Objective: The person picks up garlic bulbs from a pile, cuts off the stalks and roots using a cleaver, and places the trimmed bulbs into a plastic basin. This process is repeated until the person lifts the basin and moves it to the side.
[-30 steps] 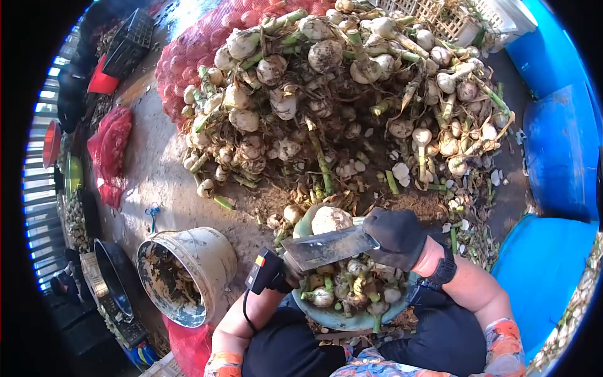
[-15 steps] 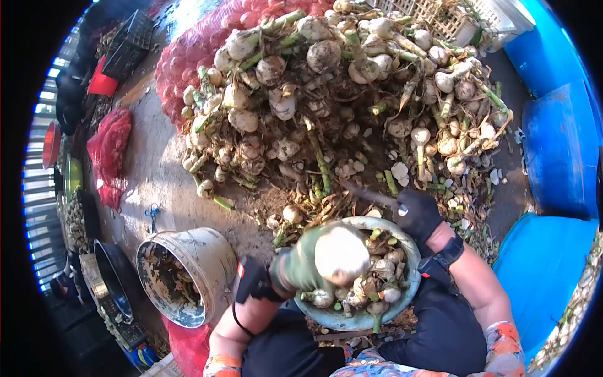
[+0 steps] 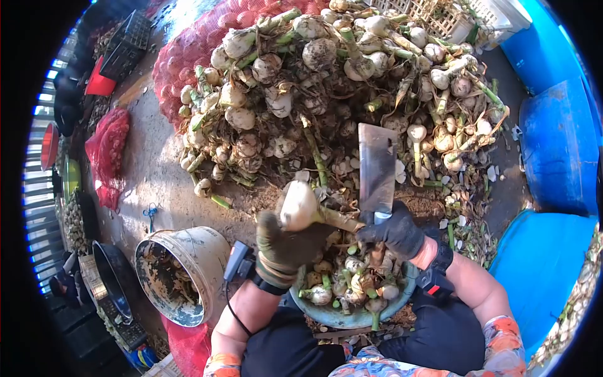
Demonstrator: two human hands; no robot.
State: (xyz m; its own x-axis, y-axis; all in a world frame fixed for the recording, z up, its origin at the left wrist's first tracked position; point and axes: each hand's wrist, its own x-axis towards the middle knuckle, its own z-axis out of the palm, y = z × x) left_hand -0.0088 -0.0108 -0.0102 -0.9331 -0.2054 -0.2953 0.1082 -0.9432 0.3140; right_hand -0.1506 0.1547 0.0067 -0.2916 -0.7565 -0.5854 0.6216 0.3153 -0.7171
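Note:
My left hand (image 3: pixel 286 242), in a dark green glove, holds a large white garlic bulb (image 3: pixel 299 205) with its thick stalk pointing right. In a black glove, my right hand (image 3: pixel 397 234) grips a cleaver (image 3: pixel 377 166), its wide blade upright and pointing away from me. The fingers of that hand are right at the end of the bulb's stalk. Below both hands, between my knees, a round pale-blue basin (image 3: pixel 352 325) contains several garlic bulbs (image 3: pixel 357 283) with short cut stalks.
Ahead rises a big heap of garlic (image 3: pixel 276 100) with long stalks, beside a red mesh sack (image 3: pixel 179 78). A dirty white bucket (image 3: pixel 210 251) lies tilted at left. Blue tubs (image 3: pixel 559 151) line the right. Stalk scraps and peelings cover the floor by the heap.
The cleaver has swung from lying sideways to upright beside the bulb. My left hand has moved the bulb up and left, away from over the basin, and its stalk now shows.

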